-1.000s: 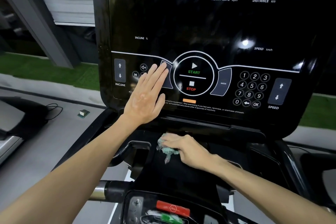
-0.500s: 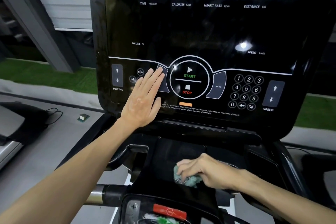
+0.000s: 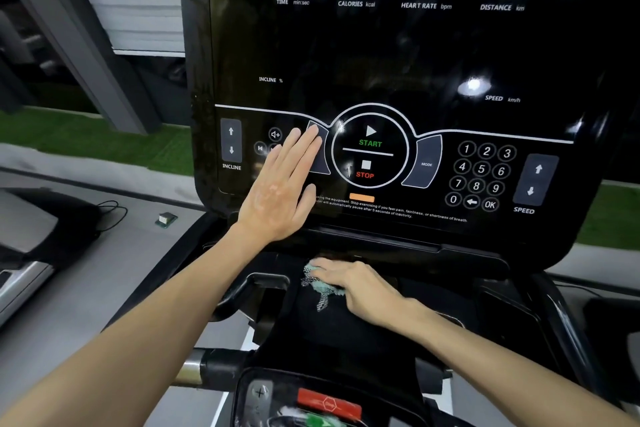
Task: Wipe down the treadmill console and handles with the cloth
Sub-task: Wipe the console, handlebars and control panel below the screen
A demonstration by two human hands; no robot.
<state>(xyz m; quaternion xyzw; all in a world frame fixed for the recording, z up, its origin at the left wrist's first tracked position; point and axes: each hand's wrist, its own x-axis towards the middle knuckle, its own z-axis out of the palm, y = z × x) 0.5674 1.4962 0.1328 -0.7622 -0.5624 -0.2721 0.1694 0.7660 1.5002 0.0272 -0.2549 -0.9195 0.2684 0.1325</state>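
L hand (image 3: 280, 191): lying flat on lower-left of console (image 3: 381, 55), fingers straight & together, tips touching the grey pad (image 3: 322, 163) just left of START (image 3: 370, 137); holding nothing.
R hand (image 3: 360, 284): pressing the cloth (image 3: 318, 282) onto the dark ledge (image 3: 346, 333) right under the console's bottom edge. Fingers are together, bent over the wad. Thumb hidden, so can't tell if it's pinching underneath.
Cloth pos.: bunched under R fingers, teal bit poking out by the fingertips, frayed tail trailing back toward the person.
Step (my read): ledge is getting wiped. Screen, keypad (image 3: 481, 177) & handle loop (image 3: 242, 291) prob. not done yet, since the cloth is nowhere near them.
Risk 1: L palm is leaning on the touch panel over the vol/track icons, w/ INCLINE keys (image 3: 231, 140) near. Any slide to the right is heading for START, and the belt could be starting under the person. Display is looking dark; can't tell if powered.
Risk 2: bare palm is prob. leaving prints on the gloss panel, so that patch is needing a re-wipe.
Risk 3: the loose tail is dragging near the handle loop and could snag there, pulling the wad out from under the fingers.
Risk 4: red tab (image 3: 329, 402) is sitting below both forearms, so a low elbow or a dropped cloth could knock it.
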